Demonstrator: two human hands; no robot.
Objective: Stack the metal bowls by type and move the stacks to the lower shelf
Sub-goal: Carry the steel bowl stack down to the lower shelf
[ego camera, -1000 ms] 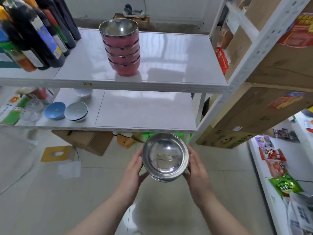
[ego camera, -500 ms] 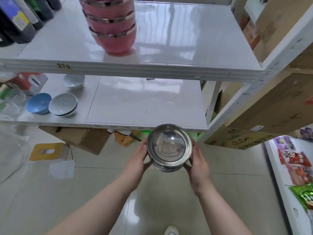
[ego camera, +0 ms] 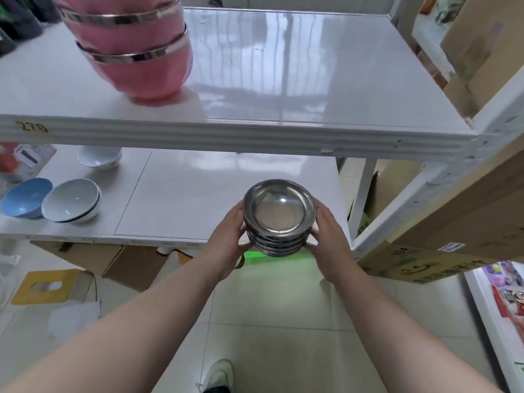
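White shelving fills my view: an upper shelf [ego camera: 283, 80] with a glossy top, and below it the lower shelf [ego camera: 198, 194], also white, with pale floor tiles [ego camera: 269, 321] underneath me.

I see my left hand [ego camera: 226, 239] and my right hand [ego camera: 330, 239] cupped on opposite sides of a stack of plain steel bowls [ego camera: 279, 219]. Both hands are partly curled, palms pressed to the sides of the stack, fingers wrapped round behind it where I cannot see them; the thumbs lie along the near edges. Between them they carry the stack, which sits upright with the top bowl's shiny inside facing me. I cannot count the bowls for certain, though several rims show one under another.

From here the stack hangs at the front edge of the lower shelf, towards its right end; its base shows against the floor and not the shelf top, and I cannot tell whether it touches the edge.

On the upper shelf, at the left, stands a stack of pink bowls with steel rims [ego camera: 133, 52], well apart from my hands. Further left on the lower shelf lie a blue bowl [ego camera: 27, 197], a grey-white bowl [ego camera: 71, 199] just beside it, and a white bowl [ego camera: 99, 157] behind them. Cardboard boxes [ego camera: 453, 222] stand to the right of the rack.
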